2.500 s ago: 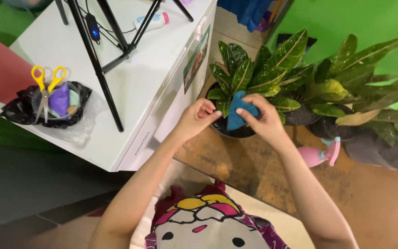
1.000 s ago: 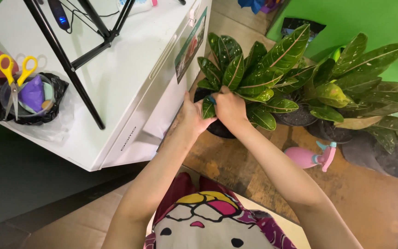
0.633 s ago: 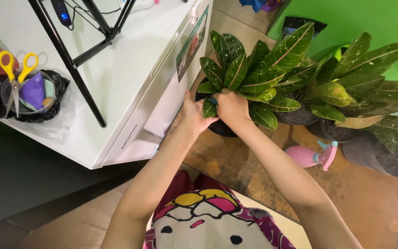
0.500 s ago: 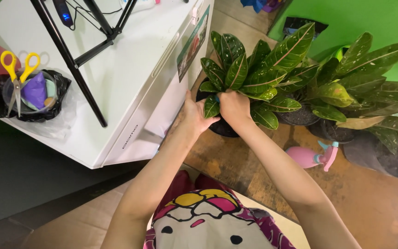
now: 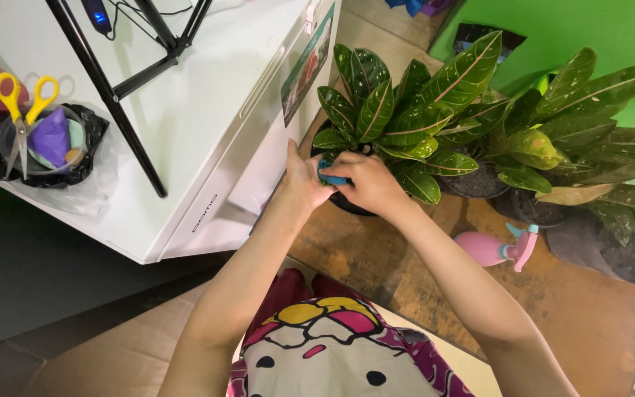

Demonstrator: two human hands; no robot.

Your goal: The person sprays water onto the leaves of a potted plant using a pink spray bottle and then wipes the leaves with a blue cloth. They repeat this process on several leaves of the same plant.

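Lower now than a moment ago, both hands work at the plant's (image 5: 398, 110) base: right hand (image 5: 365, 184) pinches the blue cloth (image 5: 330, 179) over a low leaf, left hand (image 5: 301, 180) cupped beneath, steadying. Wiping underway; next, gentle strokes tipward.

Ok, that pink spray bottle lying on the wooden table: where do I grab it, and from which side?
Probably the pink body of the spray bottle, from above. It lies on its side on the wooden table, the teal trigger head pointing right toward the pots, so the smooth body is the open part.
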